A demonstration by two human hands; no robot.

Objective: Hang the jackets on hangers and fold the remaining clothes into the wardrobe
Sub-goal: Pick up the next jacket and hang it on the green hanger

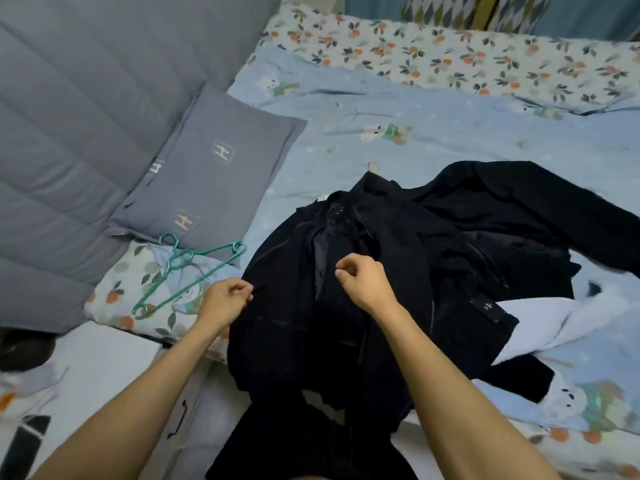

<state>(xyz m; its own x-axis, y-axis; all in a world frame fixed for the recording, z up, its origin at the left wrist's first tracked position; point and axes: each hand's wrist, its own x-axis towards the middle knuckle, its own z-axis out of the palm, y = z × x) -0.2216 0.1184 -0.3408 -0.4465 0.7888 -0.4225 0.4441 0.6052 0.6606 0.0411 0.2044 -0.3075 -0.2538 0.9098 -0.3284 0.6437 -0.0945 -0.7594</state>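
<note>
Black jacket [294, 323] folds indistinct, hem cut off

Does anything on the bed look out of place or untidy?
Yes. The dark jackets lie crumpled in a heap, one hanging over the bed's edge. The green hangers lie unused beside the grey pillow.

Open quilt [398, 109] beyond jackets [398, 258]; hangers [183, 271], pillow [214, 174] crowd left.

Grey pillow [211, 178]: two boxed "H" emblems legible on face, third partly hidden at left edge. Dark jacket [346, 289]: small black label near hem, pale mark on it, too small to read.
</note>
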